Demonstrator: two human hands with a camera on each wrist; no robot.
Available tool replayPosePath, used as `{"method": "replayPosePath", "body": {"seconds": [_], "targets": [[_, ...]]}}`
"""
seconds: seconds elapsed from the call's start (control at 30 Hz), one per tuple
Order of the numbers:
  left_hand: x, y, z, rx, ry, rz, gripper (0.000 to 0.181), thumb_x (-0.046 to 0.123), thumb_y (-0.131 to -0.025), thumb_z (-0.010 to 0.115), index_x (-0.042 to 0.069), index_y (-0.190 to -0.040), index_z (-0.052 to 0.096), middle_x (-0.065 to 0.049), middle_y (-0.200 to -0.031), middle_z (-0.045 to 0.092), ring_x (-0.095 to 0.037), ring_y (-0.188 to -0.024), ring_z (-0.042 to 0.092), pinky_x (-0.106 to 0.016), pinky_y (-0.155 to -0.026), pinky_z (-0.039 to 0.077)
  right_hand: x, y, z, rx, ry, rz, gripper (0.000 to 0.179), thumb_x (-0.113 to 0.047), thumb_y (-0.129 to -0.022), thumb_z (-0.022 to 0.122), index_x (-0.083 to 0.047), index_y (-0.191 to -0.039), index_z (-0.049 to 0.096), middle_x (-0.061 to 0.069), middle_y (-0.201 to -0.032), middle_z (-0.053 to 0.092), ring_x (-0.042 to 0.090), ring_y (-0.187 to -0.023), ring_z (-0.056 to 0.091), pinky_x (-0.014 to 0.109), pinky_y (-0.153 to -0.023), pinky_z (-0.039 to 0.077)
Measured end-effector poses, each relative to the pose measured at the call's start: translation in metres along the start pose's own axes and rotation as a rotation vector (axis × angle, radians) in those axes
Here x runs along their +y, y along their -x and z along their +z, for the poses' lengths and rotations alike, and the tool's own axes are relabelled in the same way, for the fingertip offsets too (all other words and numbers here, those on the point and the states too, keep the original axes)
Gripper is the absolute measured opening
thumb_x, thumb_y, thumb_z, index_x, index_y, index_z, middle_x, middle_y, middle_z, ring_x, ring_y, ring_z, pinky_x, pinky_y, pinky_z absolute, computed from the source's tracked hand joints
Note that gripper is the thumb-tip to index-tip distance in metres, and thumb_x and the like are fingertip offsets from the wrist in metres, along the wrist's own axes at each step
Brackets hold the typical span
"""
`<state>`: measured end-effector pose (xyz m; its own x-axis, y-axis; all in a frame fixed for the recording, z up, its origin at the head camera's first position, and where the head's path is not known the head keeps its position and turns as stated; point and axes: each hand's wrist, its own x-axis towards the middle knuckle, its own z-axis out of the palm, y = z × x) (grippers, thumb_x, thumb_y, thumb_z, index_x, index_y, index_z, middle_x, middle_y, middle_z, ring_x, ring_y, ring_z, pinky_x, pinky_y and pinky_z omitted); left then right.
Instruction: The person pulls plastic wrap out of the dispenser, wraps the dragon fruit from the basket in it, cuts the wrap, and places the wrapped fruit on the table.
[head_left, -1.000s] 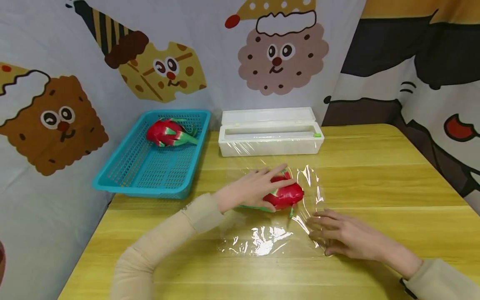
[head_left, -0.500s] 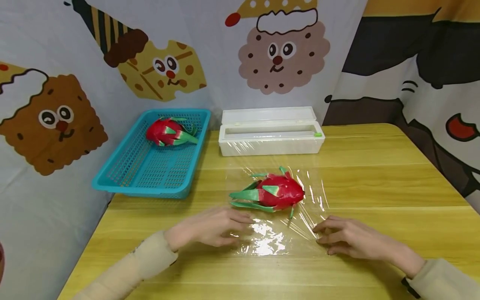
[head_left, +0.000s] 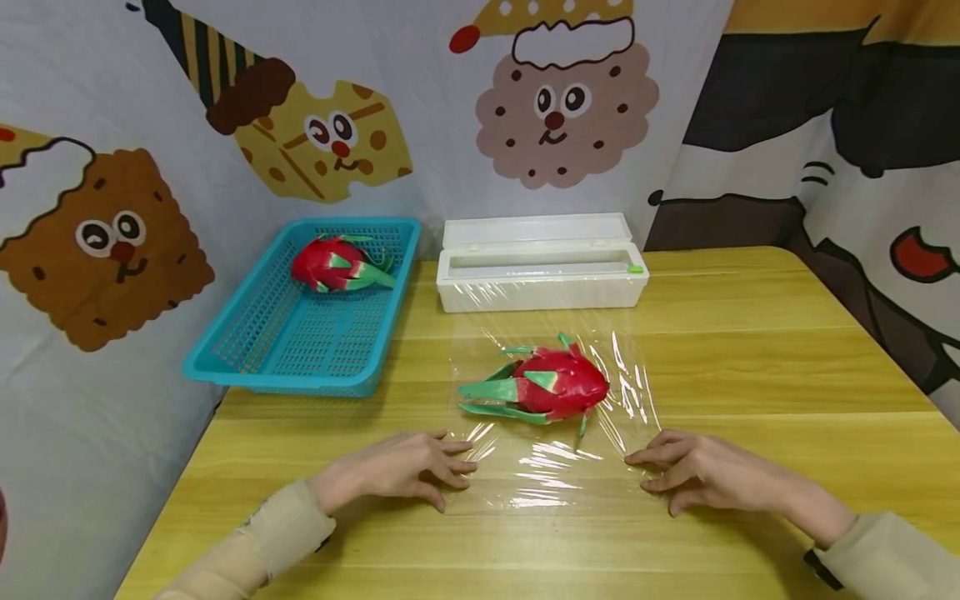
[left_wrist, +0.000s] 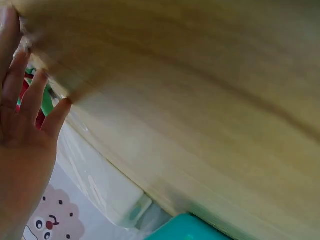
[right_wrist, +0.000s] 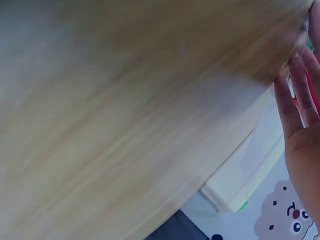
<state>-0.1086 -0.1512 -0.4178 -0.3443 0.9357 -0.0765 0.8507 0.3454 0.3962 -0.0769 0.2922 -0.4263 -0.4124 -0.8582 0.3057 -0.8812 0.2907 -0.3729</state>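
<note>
A red dragon fruit (head_left: 566, 385) with green leafy scales lies on a sheet of clear cling film (head_left: 543, 479), its leaf tips toward the left. My left hand (head_left: 397, 468) is at the film's front left edge, palm down, fingers spread and fingertips on the film. At the opposite front corner, my right hand (head_left: 716, 477) rests its fingertips on the film's edge, pulling creases toward the fruit. Both wrist views show long, fairly straight fingers, on the left hand (left_wrist: 25, 150) and the right hand (right_wrist: 302, 142), touching down at the tabletop.
Behind the fruit stands a white cling film dispenser (head_left: 540, 296), lid up, with the film running out of its front. A blue plastic basket (head_left: 288, 385) at the back left holds a second dragon fruit (head_left: 330, 265). A printed cloth (head_left: 450, 108) hangs behind the wooden table (head_left: 750, 350).
My left hand has let go of the dragon fruit and moved down and left to the film's front left edge. The right hand has stayed near its corner, shifting slightly.
</note>
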Motion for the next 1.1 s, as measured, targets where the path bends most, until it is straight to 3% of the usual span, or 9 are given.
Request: {"method": "replayPosePath", "body": {"seconds": [0.23, 0.47, 0.7, 0.83, 1.1], "targets": [[0.000, -0.002, 0.002, 0.084, -0.033, 0.012, 0.024, 0.026, -0.087, 0.065, 0.023, -0.109, 0.072, 0.006, -0.125, 0.063, -0.016, -0.128, 0.052, -0.046, -0.106, 0.043, 0.001, -0.007, 0.002, 0.039, 0.073, -0.030, 0.027, -0.014, -0.075, 0.077, -0.025, -0.099, 0.075, 0.000, -0.113, 0.071, 0.012, -0.096, 0.062, 0.006, -0.088, 0.046], [0.000, -0.004, 0.001, 0.140, 0.027, -0.003, 0.016, 0.024, -0.090, 0.063, 0.020, -0.101, 0.074, 0.008, -0.119, 0.068, -0.014, -0.123, 0.057, -0.043, -0.105, 0.044, 0.000, -0.020, -0.005, 0.096, 0.000, -0.031, 0.024, -0.002, -0.080, 0.071, -0.019, -0.098, 0.069, -0.004, -0.096, 0.071, 0.007, -0.086, 0.066, 0.007, -0.082, 0.049], [0.000, -0.010, -0.005, 0.217, 0.167, -0.040, 0.017, 0.017, -0.095, 0.057, 0.011, -0.104, 0.070, -0.001, -0.109, 0.072, -0.014, -0.107, 0.067, -0.024, -0.093, 0.053, 0.003, -0.031, -0.020, 0.209, -0.058, 0.083, 0.024, 0.008, -0.082, 0.066, -0.010, -0.097, 0.066, 0.002, -0.092, 0.071, 0.009, -0.084, 0.067, 0.007, -0.078, 0.049], [0.001, -0.014, -0.013, 0.333, 0.234, -0.099, 0.016, 0.012, -0.095, 0.055, 0.008, -0.104, 0.069, -0.002, -0.101, 0.074, -0.010, -0.095, 0.069, -0.020, -0.085, 0.055, 0.006, -0.034, -0.024, 0.246, -0.118, 0.220, 0.029, 0.014, -0.082, 0.062, -0.009, -0.097, 0.065, 0.003, -0.092, 0.072, 0.006, -0.086, 0.067, 0.013, -0.077, 0.053], [0.000, -0.031, -0.022, 0.663, 0.326, -0.294, 0.016, 0.011, -0.095, 0.056, 0.005, -0.102, 0.069, -0.008, -0.099, 0.074, -0.021, -0.091, 0.071, -0.031, -0.081, 0.058, 0.006, -0.044, -0.025, 0.293, -0.168, 0.462, 0.020, 0.003, -0.089, 0.060, -0.015, -0.096, 0.065, 0.000, -0.095, 0.071, -0.005, -0.093, 0.061, 0.021, -0.079, 0.056]]}}
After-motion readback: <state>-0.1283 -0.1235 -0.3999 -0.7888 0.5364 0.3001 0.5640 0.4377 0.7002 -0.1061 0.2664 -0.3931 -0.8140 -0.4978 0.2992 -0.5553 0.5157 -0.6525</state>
